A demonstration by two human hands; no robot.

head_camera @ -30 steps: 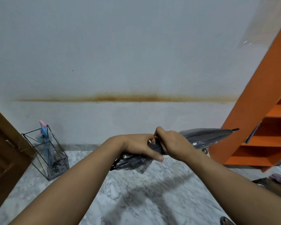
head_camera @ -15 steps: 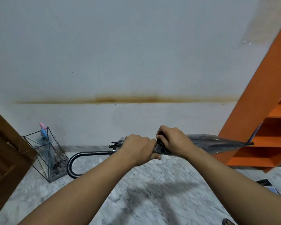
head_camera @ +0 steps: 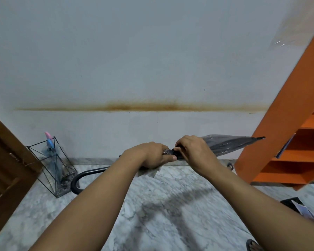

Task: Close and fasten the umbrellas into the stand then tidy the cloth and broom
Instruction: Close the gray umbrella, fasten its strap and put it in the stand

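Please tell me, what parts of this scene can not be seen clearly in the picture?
- Head view: the strap on the umbrella is hidden under the left hand and right hand, so fastening cannot be judged.
- Contents of the wire stand: too small and blurred to name.
- Dark object at the right edge: cut off.
- Cloth and broom: not in view.

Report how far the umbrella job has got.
Done: one folded umbrella with a pink and blue end already stands in the wire stand. In hand: the left hand and right hand grip the closed transparent umbrella, held level, apparently fastening it. Left: standing it in the stand; cloth and broom are out of view.
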